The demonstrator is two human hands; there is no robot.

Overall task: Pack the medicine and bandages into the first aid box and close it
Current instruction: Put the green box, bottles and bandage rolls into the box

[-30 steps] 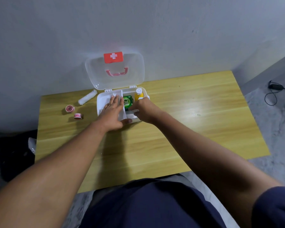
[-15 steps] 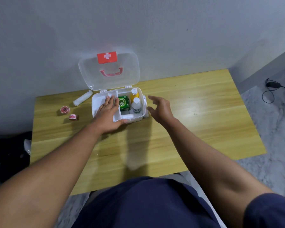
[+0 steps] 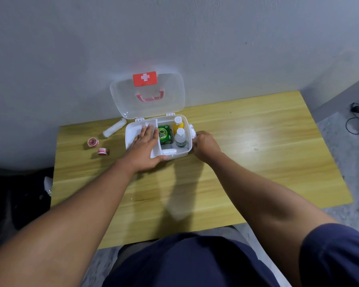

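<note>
Two red-and-white tape rolls [image 3: 93, 142] and a white rolled bandage [image 3: 114, 128] lie near the yellow wooden tabletop [image 3: 257, 154]'s left-rear edge. Left hand [image 3: 142, 147] rests flat, fingers spread, in the white plastic first aid box [image 3: 181, 155]'s left compartment; lid up against the wall. Right hand [image 3: 204, 145] grips a white item [image 3: 192, 130] at the box's right wall. Bare tabletop to the right.
</note>
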